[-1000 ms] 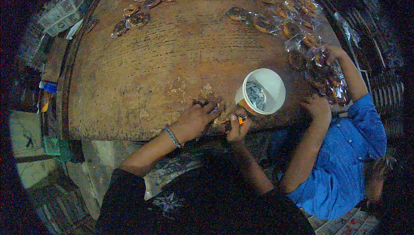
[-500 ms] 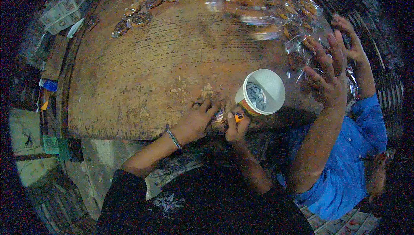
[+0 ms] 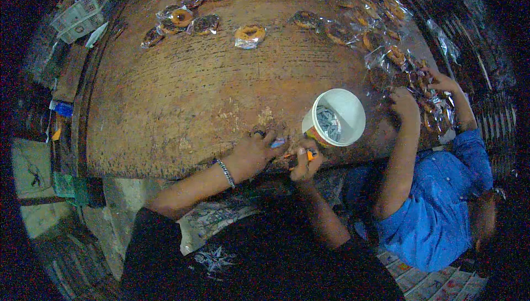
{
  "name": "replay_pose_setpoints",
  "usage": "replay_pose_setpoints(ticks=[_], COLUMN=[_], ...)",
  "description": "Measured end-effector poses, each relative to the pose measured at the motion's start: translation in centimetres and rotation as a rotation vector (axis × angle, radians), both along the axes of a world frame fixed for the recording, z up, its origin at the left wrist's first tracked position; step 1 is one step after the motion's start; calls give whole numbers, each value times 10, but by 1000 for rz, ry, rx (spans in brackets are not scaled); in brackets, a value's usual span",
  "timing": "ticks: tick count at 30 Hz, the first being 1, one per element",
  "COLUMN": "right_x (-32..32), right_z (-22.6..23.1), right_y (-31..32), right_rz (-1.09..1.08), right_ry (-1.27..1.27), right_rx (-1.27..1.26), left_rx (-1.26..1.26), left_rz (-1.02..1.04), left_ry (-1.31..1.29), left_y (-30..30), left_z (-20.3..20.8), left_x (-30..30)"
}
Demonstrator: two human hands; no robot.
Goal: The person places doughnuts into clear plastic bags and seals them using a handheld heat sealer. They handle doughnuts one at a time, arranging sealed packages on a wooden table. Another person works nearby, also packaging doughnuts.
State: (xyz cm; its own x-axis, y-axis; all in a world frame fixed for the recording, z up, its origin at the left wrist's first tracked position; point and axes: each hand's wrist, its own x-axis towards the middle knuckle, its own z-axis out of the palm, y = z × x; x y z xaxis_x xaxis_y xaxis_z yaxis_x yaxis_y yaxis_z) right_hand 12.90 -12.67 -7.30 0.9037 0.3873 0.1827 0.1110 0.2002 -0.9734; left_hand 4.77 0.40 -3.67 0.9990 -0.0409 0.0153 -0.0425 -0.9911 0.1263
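right hand (image 3: 303,167): fingers closed around an orange tool (image 3: 312,154), held at the near edge of the bench (image 3: 165,91), just beside the white bucket (image 3: 351,116). left hand (image 3: 250,155): fingers bent, a small pale piece (image 3: 277,143) at their tips; whether they grip it cannot be told.

My left hand (image 3: 251,154) is just left of the tool (image 3: 311,154) in my right hand (image 3: 304,168), a tub (image 3: 350,116) holding strips (image 3: 328,122) sits just beyond the tool, and doughnuts (image 3: 206,24) lie on the table (image 3: 165,91) well ahead and, farther right, by a co-worker's hands (image 3: 405,104).
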Motion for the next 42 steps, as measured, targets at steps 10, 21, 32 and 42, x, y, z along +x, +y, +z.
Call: replay_pose_setpoints(ticks=[10, 21, 32, 42], right_x=[2, 7, 4, 3], right_z=[-2, -5, 8, -17], right_y=[-5, -4, -7, -5], right_rz=[-6, 36, 132, 29], right_ry=[0, -125, 66, -210], right_rx=[-88, -82, -157, -149], left_rx=[-233, -91, -148, -400], left_rz=[-12, 64, 75, 306], left_ry=[306, 65, 96, 256], left_y=[8, 4, -9, -13], left_z=[7, 5, 15, 15], left_x=[4, -6, -5, -2])
